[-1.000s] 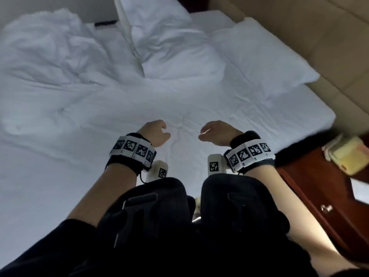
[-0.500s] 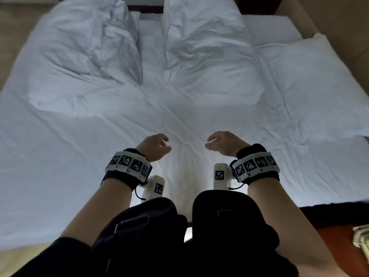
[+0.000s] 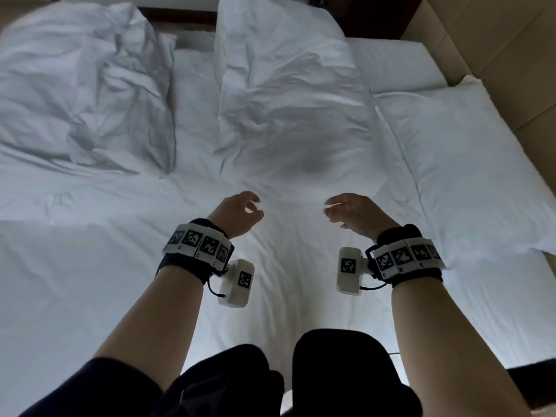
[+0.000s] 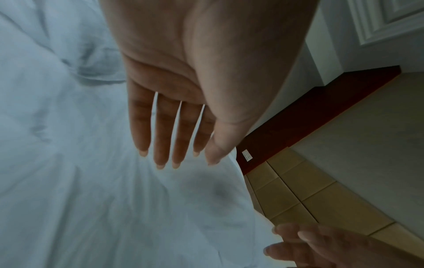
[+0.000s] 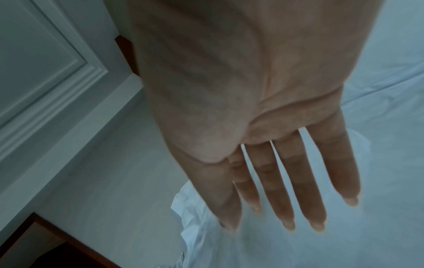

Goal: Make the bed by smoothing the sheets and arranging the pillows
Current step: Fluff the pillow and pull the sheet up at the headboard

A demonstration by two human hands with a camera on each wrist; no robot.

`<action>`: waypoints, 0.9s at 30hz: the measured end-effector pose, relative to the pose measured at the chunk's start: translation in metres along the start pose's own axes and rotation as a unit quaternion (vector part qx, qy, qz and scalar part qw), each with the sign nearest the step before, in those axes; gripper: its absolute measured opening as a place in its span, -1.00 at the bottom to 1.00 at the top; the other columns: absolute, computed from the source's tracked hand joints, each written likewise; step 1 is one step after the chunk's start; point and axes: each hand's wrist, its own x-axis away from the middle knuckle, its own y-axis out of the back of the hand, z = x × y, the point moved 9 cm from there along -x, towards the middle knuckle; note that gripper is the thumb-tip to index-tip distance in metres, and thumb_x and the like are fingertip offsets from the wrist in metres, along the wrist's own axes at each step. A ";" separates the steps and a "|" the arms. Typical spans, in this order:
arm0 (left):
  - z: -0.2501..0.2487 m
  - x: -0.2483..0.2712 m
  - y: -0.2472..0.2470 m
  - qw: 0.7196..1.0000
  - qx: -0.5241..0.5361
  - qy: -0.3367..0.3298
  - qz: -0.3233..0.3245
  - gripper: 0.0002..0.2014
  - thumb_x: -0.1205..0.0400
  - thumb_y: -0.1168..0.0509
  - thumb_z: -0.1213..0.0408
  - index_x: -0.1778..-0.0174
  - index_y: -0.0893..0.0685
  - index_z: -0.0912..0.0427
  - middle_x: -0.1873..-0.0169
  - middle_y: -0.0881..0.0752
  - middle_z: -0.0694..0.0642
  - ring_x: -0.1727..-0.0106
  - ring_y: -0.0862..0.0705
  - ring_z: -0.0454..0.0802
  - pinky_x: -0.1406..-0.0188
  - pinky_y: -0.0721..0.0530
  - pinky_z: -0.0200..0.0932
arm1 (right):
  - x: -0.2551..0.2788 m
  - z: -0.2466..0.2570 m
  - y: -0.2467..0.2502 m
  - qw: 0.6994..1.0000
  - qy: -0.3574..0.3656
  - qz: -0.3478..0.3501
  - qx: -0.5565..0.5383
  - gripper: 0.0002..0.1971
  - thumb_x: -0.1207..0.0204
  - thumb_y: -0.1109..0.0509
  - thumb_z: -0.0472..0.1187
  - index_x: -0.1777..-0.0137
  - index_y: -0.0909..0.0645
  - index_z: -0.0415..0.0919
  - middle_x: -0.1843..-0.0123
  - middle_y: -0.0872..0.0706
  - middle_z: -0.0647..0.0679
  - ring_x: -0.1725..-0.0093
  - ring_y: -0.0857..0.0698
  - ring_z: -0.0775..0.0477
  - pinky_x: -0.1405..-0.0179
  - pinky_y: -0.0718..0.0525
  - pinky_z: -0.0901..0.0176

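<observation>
A white sheet (image 3: 90, 281) covers the bed, creased in the middle. A crumpled white pillow (image 3: 285, 94) lies ahead of my hands, another rumpled pillow (image 3: 78, 85) at the far left, and a flatter pillow (image 3: 469, 164) at the right edge. My left hand (image 3: 240, 212) and right hand (image 3: 346, 212) hover side by side above the sheet, just short of the middle pillow. In the left wrist view my left hand (image 4: 174, 137) has straight fingers and holds nothing. My right hand (image 5: 286, 190) likewise reaches out with straight, empty fingers.
A padded beige headboard (image 3: 496, 40) runs along the right side. A dark red-brown wooden edge (image 3: 180, 16) shows beyond the pillows. My dark-clothed knees (image 3: 301, 371) rest at the near edge of the bed.
My view has swung left and centred on the bed; the nightstand has left the frame. Both hands have reached forward toward the middle pillow and their fingers have uncurled.
</observation>
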 end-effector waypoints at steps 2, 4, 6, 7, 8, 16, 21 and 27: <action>-0.019 -0.027 0.015 0.999 0.008 -0.018 -0.047 -0.66 -0.62 -0.31 0.25 -0.32 -0.57 0.19 -0.19 -0.69 0.12 -0.10 -0.67 0.05 -0.08 -0.54 -0.20 | -0.029 -0.003 0.025 0.999 0.005 -0.026 -0.030 -0.79 -0.53 -0.44 -0.24 -0.15 -0.64 -0.17 -0.06 -0.77 -0.23 -0.13 -0.74 -0.20 0.00 -0.67 0.04; -0.039 -0.057 0.028 0.994 0.007 -0.041 -0.098 -0.60 -0.62 -0.30 0.29 -0.40 -0.52 0.21 -0.30 -0.62 0.16 -0.25 -0.63 0.08 -0.22 -0.51 -0.16 | -0.065 -0.007 0.055 0.995 0.020 -0.078 -0.052 -0.78 -0.51 -0.45 -0.27 -0.15 -0.64 -0.15 -0.08 -0.76 -0.16 -0.13 -0.73 -0.15 -0.05 -0.68 -0.01; -0.054 -0.085 0.039 0.987 -0.021 -0.061 -0.150 -0.50 -0.61 -0.30 0.29 -0.50 -0.43 0.20 -0.46 -0.48 0.16 -0.42 -0.51 0.10 -0.39 -0.45 -0.07 | -0.096 -0.013 0.083 0.987 0.028 -0.149 -0.061 -0.71 -0.50 -0.45 -0.27 -0.21 -0.61 -0.14 -0.20 -0.72 -0.13 -0.15 -0.69 -0.09 -0.14 -0.66 -0.01; -0.058 -0.100 0.043 0.983 -0.034 -0.064 -0.167 -0.45 -0.61 -0.30 0.27 -0.55 -0.38 0.18 -0.53 -0.40 0.14 -0.50 -0.41 0.12 -0.47 -0.40 0.00 | -0.111 -0.016 0.095 0.982 0.025 -0.179 -0.059 -0.65 -0.51 -0.44 -0.24 -0.29 -0.58 -0.14 -0.29 -0.67 -0.12 -0.20 -0.66 -0.08 -0.13 -0.62 0.05; -0.059 -0.115 0.045 0.982 -0.044 -0.060 -0.174 -0.40 -0.61 -0.30 0.23 -0.59 -0.32 0.14 -0.59 -0.30 0.12 -0.58 -0.30 0.13 -0.54 -0.33 0.07 | -0.126 -0.020 0.105 0.978 0.018 -0.201 -0.052 -0.58 -0.52 -0.43 -0.20 -0.38 -0.53 -0.13 -0.37 -0.62 -0.10 -0.29 -0.62 -0.08 -0.14 -0.57 0.10; -0.012 -0.197 0.032 0.977 -0.140 0.022 -0.160 -0.21 -0.54 -0.29 -0.17 -0.65 -0.10 -0.13 -0.69 0.06 -0.08 -0.70 0.14 0.00 -0.65 0.16 0.10 | -0.223 -0.055 0.120 0.978 -0.053 -0.200 -0.030 -0.01 -0.38 -0.44 0.27 -0.68 -0.02 -0.09 -0.67 -0.21 -0.06 -0.64 -0.25 -0.10 -0.62 -0.24 -0.07; 0.014 -0.215 0.019 0.974 -0.162 0.041 -0.152 -0.20 -0.56 -0.17 -0.28 -0.67 0.02 -0.16 -0.68 0.13 -0.16 -0.69 0.20 -0.09 -0.66 0.23 0.05 | -0.243 -0.085 0.133 0.965 -0.108 -0.205 -0.126 0.03 -0.34 -0.46 0.32 -0.67 -0.02 -0.06 -0.64 -0.26 -0.07 -0.58 -0.34 -0.15 -0.53 -0.33 0.04; 0.028 -0.228 0.014 0.975 -0.155 0.052 -0.148 -0.18 -0.57 -0.14 -0.31 -0.67 0.06 -0.15 -0.67 0.14 -0.20 -0.69 0.21 -0.14 -0.65 0.25 0.03 | -0.234 -0.156 0.126 0.910 -0.308 -0.212 -0.177 0.48 0.38 -0.31 0.76 -0.64 0.08 0.23 -0.66 -0.23 0.05 -0.55 -0.39 -0.24 -0.51 -0.33 -0.29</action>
